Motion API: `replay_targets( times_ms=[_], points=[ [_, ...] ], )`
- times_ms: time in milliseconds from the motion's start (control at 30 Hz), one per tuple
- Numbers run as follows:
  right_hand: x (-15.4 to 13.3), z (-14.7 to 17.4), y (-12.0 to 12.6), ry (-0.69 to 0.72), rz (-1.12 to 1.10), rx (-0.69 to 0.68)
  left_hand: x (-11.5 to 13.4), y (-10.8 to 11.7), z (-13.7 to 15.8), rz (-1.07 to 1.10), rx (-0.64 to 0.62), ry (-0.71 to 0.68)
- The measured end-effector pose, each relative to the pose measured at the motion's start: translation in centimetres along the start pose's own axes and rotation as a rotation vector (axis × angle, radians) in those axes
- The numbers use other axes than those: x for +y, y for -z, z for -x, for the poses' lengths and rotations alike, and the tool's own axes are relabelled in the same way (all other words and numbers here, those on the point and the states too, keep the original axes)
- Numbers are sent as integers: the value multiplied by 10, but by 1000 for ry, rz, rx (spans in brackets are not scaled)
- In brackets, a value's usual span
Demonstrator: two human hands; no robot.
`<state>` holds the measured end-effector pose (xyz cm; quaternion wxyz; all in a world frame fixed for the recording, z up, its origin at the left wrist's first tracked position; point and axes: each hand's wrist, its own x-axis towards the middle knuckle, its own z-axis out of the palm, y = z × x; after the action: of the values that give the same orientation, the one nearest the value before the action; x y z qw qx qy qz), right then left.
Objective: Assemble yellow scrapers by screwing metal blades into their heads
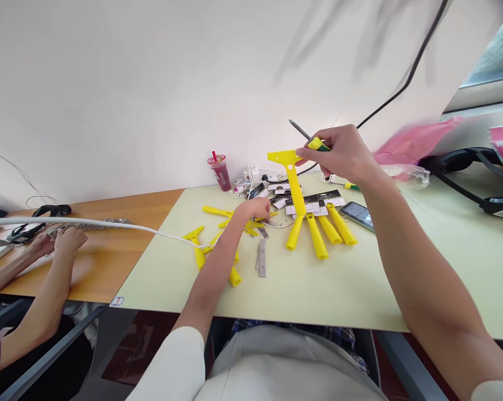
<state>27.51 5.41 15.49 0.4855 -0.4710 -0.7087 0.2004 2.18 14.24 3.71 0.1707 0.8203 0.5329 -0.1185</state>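
My right hand (pixel 341 147) is raised above the table. It grips a screwdriver (pixel 318 144) with a yellow-green handle, its shaft pointing up and left, and pinches the head of a yellow T-shaped scraper handle (pixel 295 186). Lower and further left, my left hand (pixel 257 208) is closed, with its fingertips down among yellow scraper parts (pixel 251 228); what they hold, if anything, is hidden. Just in front of that hand lie flat metal strips (pixel 262 259). Several yellow handles (pixel 318 239) lie fanned out to the right, and others (pixel 195 239) are under my left forearm.
Against the wall stand a drink cup (pixel 220 172) and a power strip (pixel 268 175). A phone (pixel 357 215) lies beside black-and-white cards (pixel 329 197). A white cable (pixel 151 228) crosses on the left, near a co-worker's hands (pixel 63 242). Black headgear (pixel 472 184) rests at right.
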Motion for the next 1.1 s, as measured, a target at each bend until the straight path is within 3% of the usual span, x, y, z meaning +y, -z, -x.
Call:
replay_targets(
  times_ms=[400, 600, 700, 867, 1000, 1100],
  points=[
    [6, -4, -3, -22, 16, -58, 3, 1, 2, -30, 92, -34],
    [9, -5, -2, -45, 46, -80, -12, 25, 21, 62, 171, -107],
    [11, -5, -3, -63, 68, -118, -26, 44, 41, 232, 306, -182],
    [12, -6, -9, -109, 34, -233, -40, 68, 76, 600, 660, -228],
    [15, -7, -19, -135, -49, -308, -28, 78, 95, 820, 890, -366],
    [18, -7, -26, -144, -132, -325, -12, 83, 103, 909, 946, -475]
  ],
)
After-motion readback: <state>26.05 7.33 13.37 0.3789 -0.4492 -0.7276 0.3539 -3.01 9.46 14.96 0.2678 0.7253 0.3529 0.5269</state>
